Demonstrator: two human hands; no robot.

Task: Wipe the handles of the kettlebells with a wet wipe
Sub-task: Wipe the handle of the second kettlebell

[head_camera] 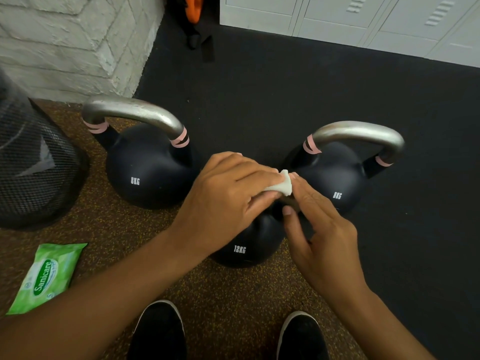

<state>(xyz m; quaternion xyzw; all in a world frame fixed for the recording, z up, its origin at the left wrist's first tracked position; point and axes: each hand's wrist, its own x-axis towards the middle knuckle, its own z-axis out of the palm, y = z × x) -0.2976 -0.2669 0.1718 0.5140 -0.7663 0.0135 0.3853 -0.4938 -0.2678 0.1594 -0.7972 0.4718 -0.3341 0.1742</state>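
Soft, limp wipe (281,187) pinched by both hands, left (228,201) and right (318,224), over heavy 12 kg kettlebell (246,245) mid-floor; best bunched round stiff handle.

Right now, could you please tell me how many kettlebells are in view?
3: one kettlebell at left beside the mesh bin, one at right on the black mat, and a 12 kg one under the hands. Others may be out of view.
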